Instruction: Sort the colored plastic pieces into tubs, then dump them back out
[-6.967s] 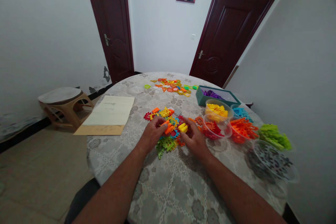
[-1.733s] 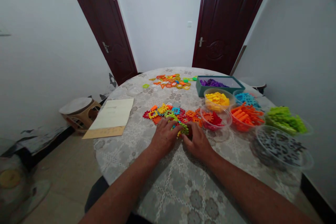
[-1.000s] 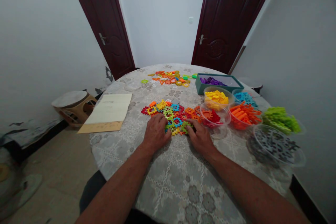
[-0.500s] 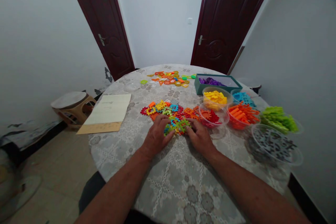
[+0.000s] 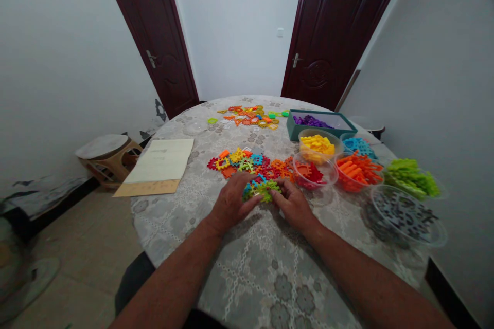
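Note:
Between my two hands is a cluster of joined plastic pieces (image 5: 266, 190), mostly lime green with some blue. My left hand (image 5: 233, 199) grips its left side, thumb at the front edge and fingers behind. On the right side, my right hand (image 5: 295, 204) pinches the cluster between thumb and fingers. Just beyond lies a pile of red, orange, yellow, green and blue gear-edged pieces (image 5: 247, 162). A clear bowl of red pieces (image 5: 314, 172) stands right of that pile, close to my right hand.
Bowls of yellow (image 5: 317, 145), blue (image 5: 358, 147), orange (image 5: 357, 168), green (image 5: 412, 179) and grey pieces (image 5: 403, 211) stand at the right. Behind them is a box with purple pieces (image 5: 312, 122). More pieces (image 5: 250, 115) lie at the back; paper (image 5: 160, 160) lies left.
The green cluster has shifted slightly toward me, apart from the pile, with both hands moving along with it. My left fingers have curled closer around its back.

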Action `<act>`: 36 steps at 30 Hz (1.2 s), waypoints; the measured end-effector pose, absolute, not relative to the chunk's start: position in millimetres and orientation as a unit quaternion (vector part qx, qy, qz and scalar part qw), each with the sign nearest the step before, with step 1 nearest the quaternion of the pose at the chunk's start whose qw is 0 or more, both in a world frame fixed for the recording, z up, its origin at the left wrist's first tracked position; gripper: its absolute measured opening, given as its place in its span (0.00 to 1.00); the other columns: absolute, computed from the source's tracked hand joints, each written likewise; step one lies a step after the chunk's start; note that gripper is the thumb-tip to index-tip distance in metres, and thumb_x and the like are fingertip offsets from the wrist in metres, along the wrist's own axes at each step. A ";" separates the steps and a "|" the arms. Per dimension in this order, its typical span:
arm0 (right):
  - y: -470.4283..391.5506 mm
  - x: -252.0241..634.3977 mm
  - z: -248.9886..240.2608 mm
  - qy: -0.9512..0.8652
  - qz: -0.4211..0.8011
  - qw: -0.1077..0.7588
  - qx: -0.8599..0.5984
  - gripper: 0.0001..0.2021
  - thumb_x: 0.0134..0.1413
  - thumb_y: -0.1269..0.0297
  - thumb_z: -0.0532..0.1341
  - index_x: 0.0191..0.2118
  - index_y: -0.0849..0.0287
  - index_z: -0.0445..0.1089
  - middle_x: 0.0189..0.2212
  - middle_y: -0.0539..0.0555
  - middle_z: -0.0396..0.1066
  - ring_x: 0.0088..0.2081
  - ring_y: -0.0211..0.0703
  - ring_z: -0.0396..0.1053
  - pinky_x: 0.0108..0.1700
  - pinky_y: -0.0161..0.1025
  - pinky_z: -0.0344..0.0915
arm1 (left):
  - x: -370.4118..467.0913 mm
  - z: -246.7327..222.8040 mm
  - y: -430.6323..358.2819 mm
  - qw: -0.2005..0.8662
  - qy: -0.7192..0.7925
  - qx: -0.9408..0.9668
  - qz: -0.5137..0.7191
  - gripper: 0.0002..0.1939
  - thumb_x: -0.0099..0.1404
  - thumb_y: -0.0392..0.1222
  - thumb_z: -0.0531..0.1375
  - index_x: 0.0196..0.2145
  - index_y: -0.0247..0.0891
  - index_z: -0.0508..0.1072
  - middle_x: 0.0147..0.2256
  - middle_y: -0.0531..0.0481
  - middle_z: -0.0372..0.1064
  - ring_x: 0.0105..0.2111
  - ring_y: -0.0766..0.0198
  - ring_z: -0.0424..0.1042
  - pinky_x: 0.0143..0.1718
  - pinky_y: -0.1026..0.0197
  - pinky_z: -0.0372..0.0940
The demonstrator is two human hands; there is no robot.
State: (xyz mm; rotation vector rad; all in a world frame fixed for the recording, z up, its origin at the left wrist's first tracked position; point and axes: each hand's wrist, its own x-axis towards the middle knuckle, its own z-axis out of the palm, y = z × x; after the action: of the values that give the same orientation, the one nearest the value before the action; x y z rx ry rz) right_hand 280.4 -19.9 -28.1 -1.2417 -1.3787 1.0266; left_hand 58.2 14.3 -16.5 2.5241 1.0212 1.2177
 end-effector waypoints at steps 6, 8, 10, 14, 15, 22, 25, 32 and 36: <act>-21.3 282.8 -26.0 -0.620 0.348 0.451 -0.540 0.12 0.62 0.58 0.62 0.47 0.57 0.74 0.39 0.53 0.77 0.38 0.45 0.71 0.40 0.40 0.66 | 42.2 -31.8 52.0 -0.009 0.438 0.821 0.365 0.17 0.73 0.43 0.60 0.58 0.40 0.73 0.58 0.37 0.70 0.60 0.47 0.68 0.65 0.40 0.65; -22.1 282.3 -26.1 -0.634 0.340 0.441 -0.537 0.12 0.62 0.59 0.62 0.48 0.56 0.74 0.40 0.53 0.77 0.37 0.45 0.71 0.41 0.40 0.65 | 44.7 -38.5 57.7 -0.016 0.442 0.834 0.330 0.16 0.73 0.44 0.61 0.56 0.39 0.76 0.58 0.36 0.68 0.60 0.45 0.67 0.65 0.38 0.63; -22.3 281.9 -26.9 -0.642 0.334 0.436 -0.535 0.12 0.62 0.59 0.62 0.48 0.56 0.74 0.39 0.52 0.77 0.37 0.45 0.71 0.40 0.40 0.65 | 49.2 -42.0 58.5 -0.017 0.444 0.840 0.310 0.13 0.74 0.44 0.60 0.53 0.40 0.77 0.57 0.37 0.68 0.60 0.46 0.66 0.65 0.38 0.62; -22.2 282.0 -27.8 -0.649 0.333 0.428 -0.534 0.11 0.62 0.60 0.62 0.48 0.56 0.74 0.38 0.51 0.77 0.36 0.44 0.71 0.40 0.40 0.64 | 54.9 -38.6 53.9 0.001 0.455 0.838 0.300 0.07 0.74 0.42 0.59 0.46 0.40 0.76 0.51 0.40 0.70 0.56 0.50 0.67 0.64 0.42 0.62; -22.2 282.1 -27.8 -0.648 0.334 0.427 -0.535 0.11 0.63 0.60 0.62 0.48 0.56 0.74 0.39 0.51 0.77 0.36 0.44 0.71 0.40 0.40 0.64 | 55.0 -36.7 52.7 0.009 0.458 0.838 0.297 0.06 0.74 0.42 0.59 0.43 0.40 0.75 0.49 0.41 0.70 0.54 0.51 0.68 0.62 0.43 0.63; -22.2 283.8 -29.6 -0.644 0.333 0.429 -0.539 0.11 0.63 0.58 0.62 0.48 0.56 0.74 0.38 0.51 0.76 0.36 0.44 0.71 0.41 0.40 0.65 | 46.5 -31.8 48.8 0.065 0.473 0.810 0.341 0.05 0.67 0.36 0.60 0.41 0.41 0.71 0.43 0.45 0.71 0.48 0.52 0.69 0.55 0.46 0.65; -22.7 284.2 -29.7 -0.647 0.332 0.426 -0.539 0.10 0.63 0.59 0.63 0.47 0.55 0.74 0.37 0.51 0.76 0.36 0.45 0.71 0.40 0.40 0.64 | 43.6 -32.2 50.1 0.097 0.473 0.783 0.393 0.10 0.64 0.31 0.59 0.43 0.41 0.71 0.44 0.45 0.71 0.48 0.54 0.70 0.55 0.47 0.66; -23.7 285.7 -27.5 -0.633 0.356 0.442 -0.526 0.11 0.64 0.58 0.63 0.48 0.55 0.74 0.38 0.51 0.75 0.37 0.45 0.71 0.40 0.40 0.65 | 40.7 -18.9 49.3 0.173 0.497 0.693 0.493 0.12 0.68 0.37 0.61 0.49 0.40 0.75 0.45 0.47 0.76 0.45 0.59 0.75 0.50 0.52 0.71; -27.5 283.9 -23.9 -0.600 0.419 0.481 -0.483 0.14 0.63 0.55 0.65 0.49 0.55 0.73 0.38 0.51 0.75 0.35 0.43 0.71 0.38 0.39 0.67 | 45.1 -10.5 32.5 0.241 0.502 0.670 0.492 0.11 0.68 0.44 0.64 0.47 0.40 0.76 0.41 0.49 0.77 0.39 0.61 0.76 0.43 0.57 0.73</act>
State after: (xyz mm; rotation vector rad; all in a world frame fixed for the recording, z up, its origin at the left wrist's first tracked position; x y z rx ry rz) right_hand 283.9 -27.5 -23.9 -1.1772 -1.4645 1.0221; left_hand 45.1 32.5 -10.5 1.8315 1.3721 1.3450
